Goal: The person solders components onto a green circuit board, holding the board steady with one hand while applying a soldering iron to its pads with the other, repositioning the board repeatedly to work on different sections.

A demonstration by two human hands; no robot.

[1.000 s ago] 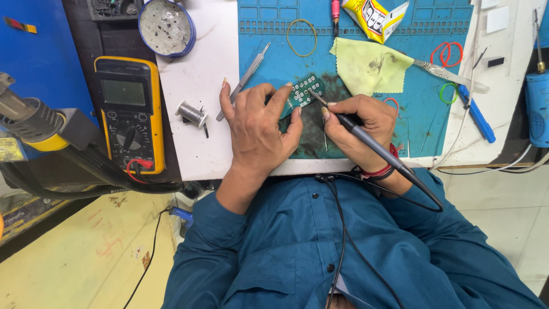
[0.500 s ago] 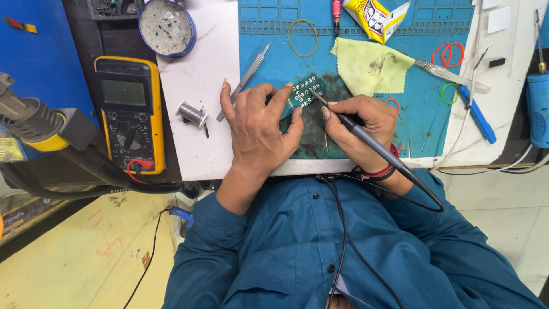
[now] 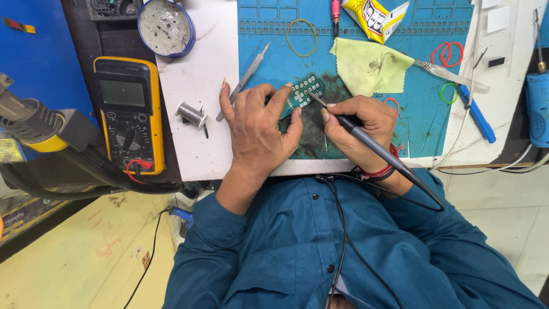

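Observation:
My left hand (image 3: 258,129) presses down on a small green circuit board (image 3: 306,90) that lies on the blue work mat (image 3: 423,131); its fingertips rest on the board's near edge. My right hand (image 3: 360,129) grips a black soldering iron (image 3: 372,143) like a pen, with the tip touching the board. The iron's dark cable runs back over my blue shirt.
Metal tweezers (image 3: 247,77) and a solder spool (image 3: 190,113) lie left of my left hand. A yellow multimeter (image 3: 128,114) and a round tin (image 3: 166,27) sit further left. A yellow cloth (image 3: 369,67), a yellow packet (image 3: 374,17), rubber bands (image 3: 449,52) and a blue-handled tool (image 3: 476,117) lie beyond.

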